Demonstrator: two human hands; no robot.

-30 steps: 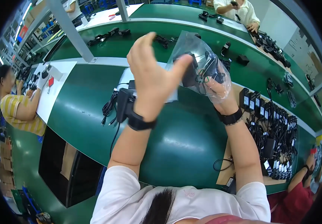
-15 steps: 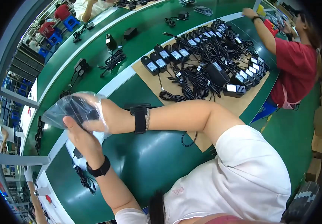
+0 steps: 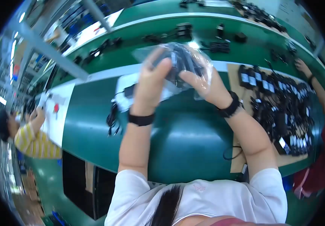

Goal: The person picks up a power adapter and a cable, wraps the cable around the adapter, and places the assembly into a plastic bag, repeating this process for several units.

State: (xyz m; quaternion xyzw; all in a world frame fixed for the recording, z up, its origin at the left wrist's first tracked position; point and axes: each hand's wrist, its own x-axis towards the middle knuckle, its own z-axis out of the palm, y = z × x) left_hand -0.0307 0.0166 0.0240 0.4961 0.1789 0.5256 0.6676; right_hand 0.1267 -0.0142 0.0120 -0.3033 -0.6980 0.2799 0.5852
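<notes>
Between my two hands is a clear plastic bag (image 3: 175, 52) with a dark bundle inside, apparently a black power adapter with its cable; motion blurs its details. My left hand (image 3: 152, 81) is closed on the bag's left side, thumb up. On the other side my right hand (image 3: 207, 81) grips it, with film over part of the fingers. Both are raised over the green table (image 3: 188, 139). Left of my left forearm, a black adapter (image 3: 130, 90) lies on white plastic bags (image 3: 124, 81), its black cable (image 3: 112, 117) hanging toward me.
Rows of black adapters with cables (image 3: 279, 105) cover a brown cardboard sheet (image 3: 237, 154) on the right. Beyond a pale rail, more adapters (image 3: 184, 30) sit on a green conveyor belt (image 3: 151, 49). A person in yellow stripes (image 3: 38, 139) is at left, and another's arm (image 3: 318, 90) reaches in at right.
My view has turned to the left. Both hands still hold the bag, which is now upright in front of me; my right arm no longer crosses my body.
</notes>
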